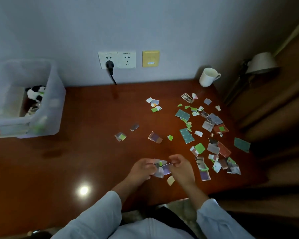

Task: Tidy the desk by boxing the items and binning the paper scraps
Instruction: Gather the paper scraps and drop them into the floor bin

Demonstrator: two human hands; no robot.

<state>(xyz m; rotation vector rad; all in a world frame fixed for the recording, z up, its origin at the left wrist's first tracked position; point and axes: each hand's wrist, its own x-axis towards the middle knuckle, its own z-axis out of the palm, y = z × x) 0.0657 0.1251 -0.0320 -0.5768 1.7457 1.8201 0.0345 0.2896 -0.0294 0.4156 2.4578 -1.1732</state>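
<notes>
Scraps (pixel 212 133) lie mostly to my right, nearer my right hand (pixel 180 168). Both it and my left hand (pixel 141 168) pinch a small bunch (pixel 162 168).

Two bare forearms in pale rolled sleeves reaching forward, left hand (pixel 141 168) curled with fingers pinched closed, right hand (pixel 181 167) curled likewise, fingertips of both nearly meeting, small paper scraps (pixel 162 168) gripped between them
</notes>
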